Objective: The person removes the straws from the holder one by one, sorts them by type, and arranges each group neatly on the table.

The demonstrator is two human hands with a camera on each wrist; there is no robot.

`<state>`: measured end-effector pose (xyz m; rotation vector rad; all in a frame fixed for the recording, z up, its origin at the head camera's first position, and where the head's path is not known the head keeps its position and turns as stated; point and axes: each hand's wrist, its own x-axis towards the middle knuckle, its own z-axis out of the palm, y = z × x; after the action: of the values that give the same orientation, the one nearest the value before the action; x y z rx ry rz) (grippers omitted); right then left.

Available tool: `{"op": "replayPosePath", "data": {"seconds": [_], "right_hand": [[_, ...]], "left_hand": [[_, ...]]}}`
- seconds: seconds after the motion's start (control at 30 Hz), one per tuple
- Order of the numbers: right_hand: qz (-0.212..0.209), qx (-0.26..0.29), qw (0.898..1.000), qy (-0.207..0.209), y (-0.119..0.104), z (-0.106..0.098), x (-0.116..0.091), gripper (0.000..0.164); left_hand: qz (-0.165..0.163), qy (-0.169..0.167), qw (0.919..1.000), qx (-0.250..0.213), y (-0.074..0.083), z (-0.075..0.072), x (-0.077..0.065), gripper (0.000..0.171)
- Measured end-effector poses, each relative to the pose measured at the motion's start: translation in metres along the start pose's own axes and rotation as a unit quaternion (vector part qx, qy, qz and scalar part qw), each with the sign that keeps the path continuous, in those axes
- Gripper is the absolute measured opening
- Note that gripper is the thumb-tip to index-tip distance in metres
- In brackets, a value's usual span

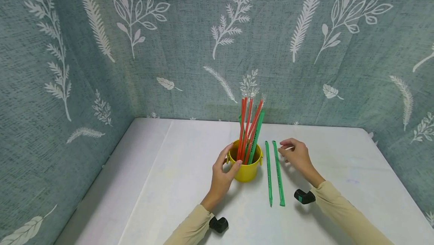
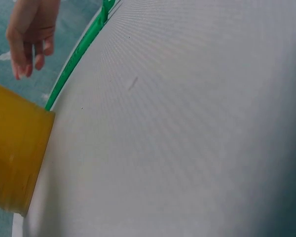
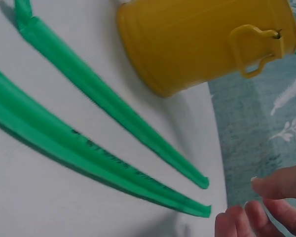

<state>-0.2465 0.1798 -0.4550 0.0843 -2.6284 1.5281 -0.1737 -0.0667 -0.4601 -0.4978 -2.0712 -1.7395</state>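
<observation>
A small yellow bucket [image 1: 246,171] with side handles stands upright on the table. My left hand [image 1: 222,177] holds it at the left, its thumb at the front of the rim and its fingers along the far left side. Red straws [image 1: 242,132] in clear wrappers and green wrapped straws [image 1: 256,135] lean up out of the bucket. To its right lie two long green wrapped straws [image 1: 269,173], nearly parallel; black print shows on one straw [image 3: 103,155] in the right wrist view. My right hand [image 1: 295,155] hovers beside their far ends, fingers loosely bent, holding nothing.
The white table [image 1: 169,184] reaches back to a grey-green cloth [image 1: 190,49] with white leaf patterns, which hangs behind and at both sides. A black wrist camera [image 1: 218,225] is strapped at the left sleeve, another black camera [image 1: 304,196] at the right.
</observation>
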Motion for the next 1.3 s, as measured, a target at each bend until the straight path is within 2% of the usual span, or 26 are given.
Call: {"op": "replayPosePath", "data": {"seconds": [0.27, 0.4, 0.5, 0.63, 0.7, 0.83, 0.93, 1.03, 1.13, 1.23, 1.3], "right_hand": [[-0.022, 0.018, 1.000, -0.003, -0.016, -0.010, 0.001, 0.023], [-0.030, 0.028, 0.999, -0.012, -0.022, -0.016, 0.004, 0.027], [-0.039, 0.033, 0.999, -0.006, 0.001, -0.013, 0.020, 0.034], [-0.052, 0.021, 0.998, 0.028, 0.063, 0.001, 0.055, 0.040], [-0.059, 0.014, 0.997, 0.043, 0.084, 0.007, 0.067, 0.039], [-0.059, 0.017, 0.997, 0.054, 0.093, 0.010, 0.075, 0.038], [-0.068, 0.026, 0.996, 0.051, 0.086, 0.010, 0.075, 0.039], [-0.075, 0.049, 0.996, 0.023, 0.073, 0.006, 0.069, 0.042], [-0.065, 0.073, 0.995, 0.000, 0.037, -0.003, 0.049, 0.041], [-0.056, 0.074, 0.996, -0.018, -0.017, -0.014, 0.021, 0.038], [-0.067, 0.066, 0.995, -0.016, -0.044, -0.019, 0.007, 0.036]], "left_hand": [[-0.007, 0.001, 1.0000, -0.003, 0.004, 0.001, 0.000, 0.051], [-0.012, 0.001, 0.9999, -0.008, 0.005, 0.000, 0.001, 0.050], [-0.013, -0.001, 0.9999, -0.010, 0.005, 0.000, 0.002, 0.050], [-0.011, -0.001, 0.9999, -0.007, 0.004, 0.000, 0.002, 0.050], [-0.008, 0.000, 1.0000, -0.005, 0.003, 0.000, 0.001, 0.050], [-0.008, 0.000, 1.0000, -0.004, 0.003, 0.000, 0.001, 0.050], [-0.007, 0.002, 1.0000, -0.003, 0.004, -0.001, 0.001, 0.050], [-0.006, 0.002, 1.0000, -0.004, 0.005, -0.003, 0.000, 0.050], [-0.004, 0.001, 1.0000, -0.008, 0.005, -0.003, -0.001, 0.050], [-0.006, -0.002, 0.9999, -0.013, 0.004, -0.004, -0.001, 0.051], [-0.004, -0.004, 0.9999, -0.011, 0.004, -0.003, 0.000, 0.051]]}}
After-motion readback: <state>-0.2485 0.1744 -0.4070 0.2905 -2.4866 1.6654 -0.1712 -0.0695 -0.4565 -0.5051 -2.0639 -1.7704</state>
